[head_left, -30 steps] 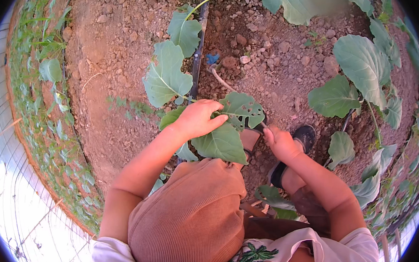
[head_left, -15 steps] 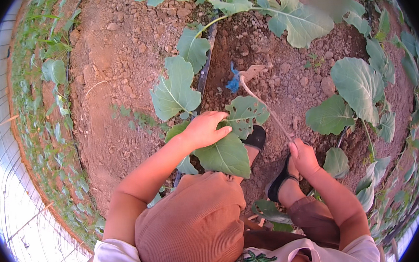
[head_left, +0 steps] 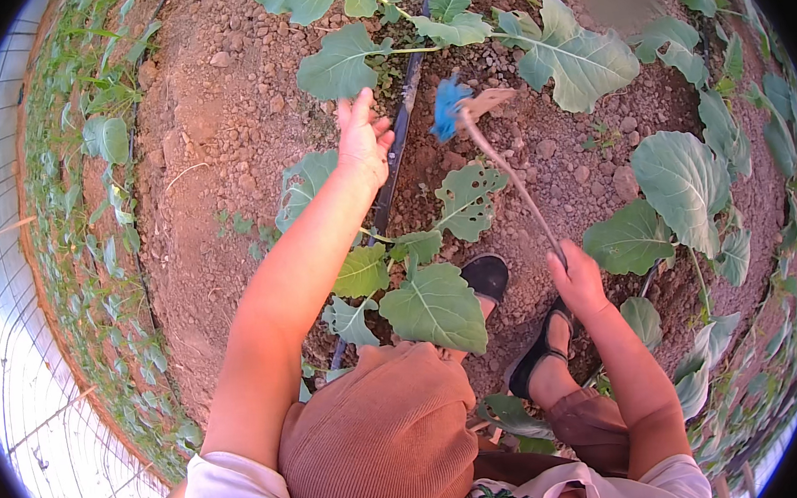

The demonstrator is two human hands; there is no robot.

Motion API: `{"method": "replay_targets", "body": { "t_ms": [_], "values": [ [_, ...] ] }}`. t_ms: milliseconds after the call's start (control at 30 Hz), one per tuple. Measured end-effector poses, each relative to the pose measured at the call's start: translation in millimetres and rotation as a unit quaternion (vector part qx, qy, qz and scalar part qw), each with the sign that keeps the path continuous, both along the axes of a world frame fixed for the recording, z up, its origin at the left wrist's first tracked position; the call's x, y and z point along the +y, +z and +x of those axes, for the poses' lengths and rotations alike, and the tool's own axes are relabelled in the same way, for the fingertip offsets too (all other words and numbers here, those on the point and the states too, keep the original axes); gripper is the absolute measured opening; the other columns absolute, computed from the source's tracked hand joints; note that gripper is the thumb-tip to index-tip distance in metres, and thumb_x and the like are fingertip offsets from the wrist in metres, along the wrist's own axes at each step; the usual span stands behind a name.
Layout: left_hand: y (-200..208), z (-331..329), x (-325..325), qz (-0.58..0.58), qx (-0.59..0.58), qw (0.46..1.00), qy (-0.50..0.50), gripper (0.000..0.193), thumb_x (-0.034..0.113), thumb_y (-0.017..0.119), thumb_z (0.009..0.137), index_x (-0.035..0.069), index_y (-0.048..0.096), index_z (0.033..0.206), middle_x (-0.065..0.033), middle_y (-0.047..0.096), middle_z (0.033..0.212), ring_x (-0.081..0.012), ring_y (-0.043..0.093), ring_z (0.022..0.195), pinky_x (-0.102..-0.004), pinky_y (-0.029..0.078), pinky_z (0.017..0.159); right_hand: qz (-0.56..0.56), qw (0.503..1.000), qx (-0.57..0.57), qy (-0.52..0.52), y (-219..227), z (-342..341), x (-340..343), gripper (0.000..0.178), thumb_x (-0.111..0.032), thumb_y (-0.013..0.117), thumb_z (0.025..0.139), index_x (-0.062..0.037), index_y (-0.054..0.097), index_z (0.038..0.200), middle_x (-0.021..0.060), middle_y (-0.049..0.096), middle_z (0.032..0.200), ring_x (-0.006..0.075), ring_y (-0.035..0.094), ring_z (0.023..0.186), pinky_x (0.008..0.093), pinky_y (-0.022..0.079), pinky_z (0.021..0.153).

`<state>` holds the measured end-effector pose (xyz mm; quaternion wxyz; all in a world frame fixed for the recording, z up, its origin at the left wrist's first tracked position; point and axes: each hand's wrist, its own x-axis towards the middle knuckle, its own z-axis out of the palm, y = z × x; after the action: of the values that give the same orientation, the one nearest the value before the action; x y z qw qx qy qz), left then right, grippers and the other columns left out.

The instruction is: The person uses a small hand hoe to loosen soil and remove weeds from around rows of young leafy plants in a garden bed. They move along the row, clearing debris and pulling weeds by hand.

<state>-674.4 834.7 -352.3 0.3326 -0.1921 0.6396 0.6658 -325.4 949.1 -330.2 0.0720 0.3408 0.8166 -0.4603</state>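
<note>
My right hand (head_left: 577,280) is closed round the lower end of a short-handled hoe (head_left: 516,167). Blue cloth (head_left: 448,109) is wrapped about the far end of its handle, beside a soil-coloured blade (head_left: 488,101) that hangs over the dirt. My left hand (head_left: 367,144) reaches forward with its fingers apart, their tips at the lower edge of a broad green leaf (head_left: 337,64); whether they press on it I cannot tell. Nearer to me stands a leafy plant with a large leaf (head_left: 433,310) and a hole-riddled leaf (head_left: 470,201).
A black irrigation hose (head_left: 402,136) runs along the row, beside my left hand. Large-leaved plants (head_left: 683,180) grow on the right. My shoes (head_left: 487,278) stand on the soil. Low greenery (head_left: 105,272) and a pale gridded wall (head_left: 15,373) lie on the left.
My left hand has left the near plant and stretched forward to the farther leaf. The near leaves now spread uncovered. The hoe has risen slightly and shifted forward in my right hand.
</note>
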Motion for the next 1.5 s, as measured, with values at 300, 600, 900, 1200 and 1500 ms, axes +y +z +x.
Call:
{"method": "replay_targets", "body": {
  "t_ms": [300,600,900,1200,1500],
  "values": [
    [20.2,-62.2,12.2,-0.146,0.297,0.889,-0.317,0.093,0.057,0.058,0.078,0.009,0.016,0.146,-0.0184,0.025,0.148,-0.0307,0.015,0.14,-0.0424,0.014,0.112,-0.049,0.994,-0.003,0.1,0.5,-100.2,-5.1,0.03,-0.033,0.051,0.091,-0.0032,0.053,0.087,0.0227,0.058,0.071,0.0436,0.057,0.071,0.0505,0.044,0.063],
    [17.7,-77.0,15.6,-0.459,0.374,0.549,-0.59,0.084,0.056,0.067,0.067,0.01,0.042,0.133,-0.0143,0.062,0.112,-0.0316,0.054,0.113,-0.0502,0.014,0.111,-0.016,0.987,-0.013,0.16,-3.6,-83.2,10.7,0.03,-0.032,0.052,0.091,-0.0035,0.053,0.085,0.0206,0.059,0.075,0.0426,0.057,0.072,0.0496,0.045,0.063],
    [54.3,-105.3,44.6,-0.504,0.603,0.373,-0.494,0.033,0.031,0.063,0.078,0.013,0.059,0.105,-0.0064,0.065,0.091,-0.0241,0.061,0.092,-0.0449,0.028,0.1,-0.064,0.985,0.05,0.149,-24.6,-161.8,-8.0,0.037,-0.035,0.046,0.094,-0.0008,0.056,0.084,0.0217,0.06,0.073,0.0417,0.058,0.07,0.0487,0.047,0.066],
    [58.5,-103.6,45.8,-0.495,0.663,0.325,-0.458,0.029,0.032,0.066,0.077,0.015,0.061,0.099,-0.0032,0.065,0.088,-0.023,0.059,0.093,-0.0423,0.032,0.091,-0.037,0.997,-0.031,0.063,-38.1,-170.3,-20.6,0.051,-0.042,0.034,0.097,0.0018,0.059,0.086,0.0248,0.062,0.079,0.043,0.059,0.079,0.0501,0.047,0.073],
    [57.3,-107.5,48.3,-0.484,0.699,0.297,-0.435,0.028,0.036,0.066,0.076,0.016,0.062,0.096,-0.0019,0.065,0.09,-0.022,0.06,0.092,-0.042,0.034,0.089,0.008,0.997,-0.037,0.073,-6.9,-144.0,-26.3,0.045,-0.039,0.039,0.096,0.0005,0.057,0.082,0.0236,0.061,0.072,0.0429,0.06,0.072,0.0501,0.048,0.068]
  ]
}}
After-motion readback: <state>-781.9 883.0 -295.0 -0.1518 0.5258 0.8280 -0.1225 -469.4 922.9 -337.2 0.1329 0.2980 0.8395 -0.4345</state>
